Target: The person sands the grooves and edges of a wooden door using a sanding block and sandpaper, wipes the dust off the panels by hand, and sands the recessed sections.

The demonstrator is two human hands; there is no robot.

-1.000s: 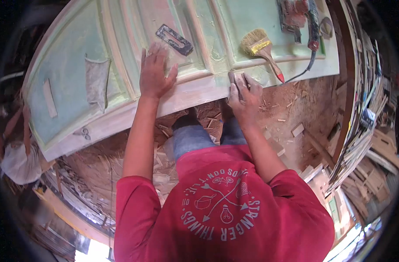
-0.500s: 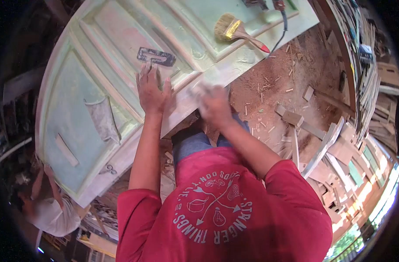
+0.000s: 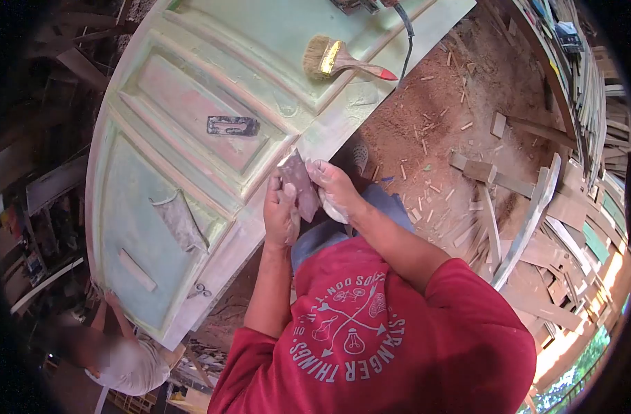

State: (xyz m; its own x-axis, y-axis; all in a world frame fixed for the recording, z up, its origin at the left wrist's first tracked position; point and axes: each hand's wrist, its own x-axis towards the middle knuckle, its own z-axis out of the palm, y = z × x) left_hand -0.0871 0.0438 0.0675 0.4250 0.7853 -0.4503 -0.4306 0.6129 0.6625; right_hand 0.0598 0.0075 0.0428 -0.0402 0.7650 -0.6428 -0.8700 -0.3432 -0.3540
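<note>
A brown-grey piece of sandpaper point(image 3: 299, 185), bent lengthwise, is between my two hands just off the near edge of a pale green panelled door point(image 3: 260, 214). My left hand point(image 3: 282, 215) grips its left side, with the thumb on top. My right hand point(image 3: 334, 190) pinches its upper right side. A whitish thing shows under my right palm; I cannot make out what it is. On the door lie a dark rectangular tool point(image 3: 232, 125) with a slot, a curled grey sheet point(image 3: 180, 222) and a thin wooden strip point(image 3: 137, 270).
A wide paintbrush point(image 3: 322, 58) lies on the door, near a power tool point(image 3: 353, 5) with its cable point(image 3: 410, 34). Another person point(image 3: 132, 362) touches the door's far left end. Wood offcuts point(image 3: 481, 171) and shavings litter the ground at right.
My left hand has lifted off the door, and my right has stopped its blurred movement along the edge. Both have come together on the sandpaper. The whole view has shifted.
</note>
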